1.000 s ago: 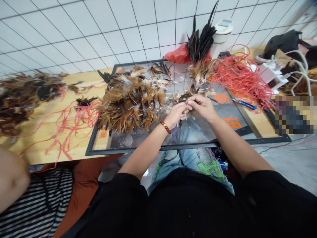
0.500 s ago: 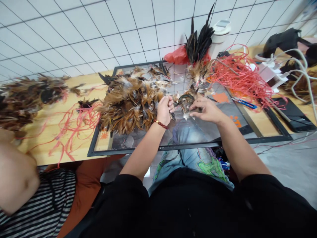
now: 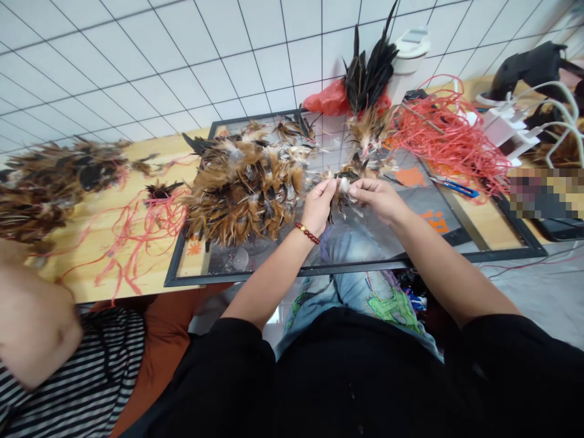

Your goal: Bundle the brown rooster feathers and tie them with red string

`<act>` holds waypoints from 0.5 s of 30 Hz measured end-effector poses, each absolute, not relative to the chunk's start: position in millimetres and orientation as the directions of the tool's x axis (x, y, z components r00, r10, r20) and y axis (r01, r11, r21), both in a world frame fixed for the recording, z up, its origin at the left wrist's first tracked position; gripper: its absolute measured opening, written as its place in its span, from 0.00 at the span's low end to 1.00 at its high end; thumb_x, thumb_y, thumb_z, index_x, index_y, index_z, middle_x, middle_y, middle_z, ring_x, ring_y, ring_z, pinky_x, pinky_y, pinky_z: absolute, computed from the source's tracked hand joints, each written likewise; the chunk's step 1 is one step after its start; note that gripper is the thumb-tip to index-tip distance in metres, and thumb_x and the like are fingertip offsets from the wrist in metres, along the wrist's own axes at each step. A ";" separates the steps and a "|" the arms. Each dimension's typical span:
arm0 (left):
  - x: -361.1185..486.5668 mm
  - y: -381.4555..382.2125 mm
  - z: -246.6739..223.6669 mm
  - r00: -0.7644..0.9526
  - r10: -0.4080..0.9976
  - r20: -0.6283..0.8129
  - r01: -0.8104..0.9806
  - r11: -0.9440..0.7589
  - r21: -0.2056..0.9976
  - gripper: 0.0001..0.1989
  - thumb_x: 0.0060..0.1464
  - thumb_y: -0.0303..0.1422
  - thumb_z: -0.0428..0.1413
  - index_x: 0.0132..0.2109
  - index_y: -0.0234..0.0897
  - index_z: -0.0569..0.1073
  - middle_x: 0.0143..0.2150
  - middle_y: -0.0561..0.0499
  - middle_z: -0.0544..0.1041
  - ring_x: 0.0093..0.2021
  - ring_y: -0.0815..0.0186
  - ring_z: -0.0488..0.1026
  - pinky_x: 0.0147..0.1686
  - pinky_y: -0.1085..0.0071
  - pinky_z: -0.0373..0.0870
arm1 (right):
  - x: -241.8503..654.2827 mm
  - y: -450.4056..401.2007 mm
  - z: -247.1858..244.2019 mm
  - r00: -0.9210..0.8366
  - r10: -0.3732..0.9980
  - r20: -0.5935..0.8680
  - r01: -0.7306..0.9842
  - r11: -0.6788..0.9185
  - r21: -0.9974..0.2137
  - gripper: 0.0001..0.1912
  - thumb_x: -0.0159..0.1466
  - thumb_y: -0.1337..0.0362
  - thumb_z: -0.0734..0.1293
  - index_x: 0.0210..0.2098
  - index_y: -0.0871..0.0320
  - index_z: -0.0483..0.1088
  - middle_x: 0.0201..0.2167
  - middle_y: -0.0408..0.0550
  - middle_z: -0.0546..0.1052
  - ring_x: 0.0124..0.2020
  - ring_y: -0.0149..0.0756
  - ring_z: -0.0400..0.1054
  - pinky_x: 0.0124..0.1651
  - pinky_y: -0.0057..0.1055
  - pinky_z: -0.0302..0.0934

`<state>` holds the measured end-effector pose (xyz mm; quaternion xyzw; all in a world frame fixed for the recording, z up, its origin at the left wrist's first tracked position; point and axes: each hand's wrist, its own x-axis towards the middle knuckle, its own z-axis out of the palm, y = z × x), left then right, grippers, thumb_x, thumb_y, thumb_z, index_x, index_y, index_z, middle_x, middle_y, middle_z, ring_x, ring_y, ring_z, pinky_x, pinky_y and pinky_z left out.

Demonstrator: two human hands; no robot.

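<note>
My left hand point(image 3: 318, 205), with a bead bracelet point(image 3: 307, 233) at the wrist, is closed in a pinch over the glass-topped frame. Close beside it, my right hand point(image 3: 378, 198) pinches with thumb and fingers. A small feather tuft point(image 3: 344, 187) with white fluff at its base is held between the fingertips of both hands. Its darker part hangs below, partly hidden by the fingers. Left of my hands lies a thick heap of brown feathers point(image 3: 246, 188). A few loose feathers point(image 3: 358, 165) lie just behind the fingertips.
Red plastic strands point(image 3: 449, 137) and a blue cutter knife point(image 3: 460, 188) lie to the right. Black feathers point(image 3: 367, 73) stand in a red bag point(image 3: 326, 100) by the tiled wall. A co-worker's arm point(image 3: 34, 310) is at the left, near more feathers point(image 3: 59, 176).
My left hand has moved right, up to my right hand. My right fingers have come together on the feather tuft, which is now raised between both hands.
</note>
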<state>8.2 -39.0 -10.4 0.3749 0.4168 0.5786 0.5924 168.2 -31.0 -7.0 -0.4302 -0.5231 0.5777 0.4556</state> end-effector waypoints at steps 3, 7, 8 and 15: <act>9.9 -39.7 -12.1 0.008 0.999 -0.037 -0.375 0.037 0.926 0.07 0.58 0.36 0.65 0.34 0.37 0.81 0.35 0.53 0.82 0.41 0.69 0.77 0.50 0.73 0.71 | 161.7 -30.9 -7.3 -0.232 0.969 -0.082 -0.163 -0.122 -0.979 0.31 0.39 0.41 0.84 0.23 0.57 0.69 0.19 0.38 0.67 0.21 0.25 0.55 0.25 0.28 0.47; 11.6 -40.1 -15.2 0.017 1.000 0.015 -0.373 -0.008 0.928 0.06 0.57 0.35 0.65 0.35 0.38 0.81 0.38 0.52 0.83 0.47 0.68 0.77 0.54 0.71 0.70 | 156.4 -30.9 -6.1 -0.253 0.958 -0.133 -0.250 -0.198 -0.948 0.32 0.37 0.43 0.85 0.22 0.56 0.67 0.18 0.37 0.65 0.20 0.24 0.55 0.25 0.28 0.49; 12.1 -40.0 -16.1 0.014 1.000 0.025 -0.376 -0.018 0.926 0.05 0.57 0.35 0.65 0.36 0.38 0.81 0.40 0.52 0.83 0.48 0.68 0.77 0.55 0.71 0.69 | 155.6 -31.1 -6.0 -0.252 0.959 -0.131 -0.254 -0.196 -0.947 0.32 0.37 0.43 0.85 0.21 0.56 0.66 0.18 0.36 0.64 0.20 0.24 0.54 0.25 0.28 0.48; 17.2 -40.4 -15.2 -0.006 0.999 -0.038 -0.351 0.033 0.936 0.06 0.56 0.36 0.66 0.37 0.39 0.80 0.40 0.51 0.81 0.48 0.68 0.76 0.51 0.71 0.70 | 152.4 -31.9 -10.1 -0.283 0.957 -0.060 -0.193 -0.118 -0.974 0.33 0.42 0.38 0.82 0.20 0.56 0.63 0.17 0.37 0.63 0.20 0.25 0.54 0.24 0.29 0.47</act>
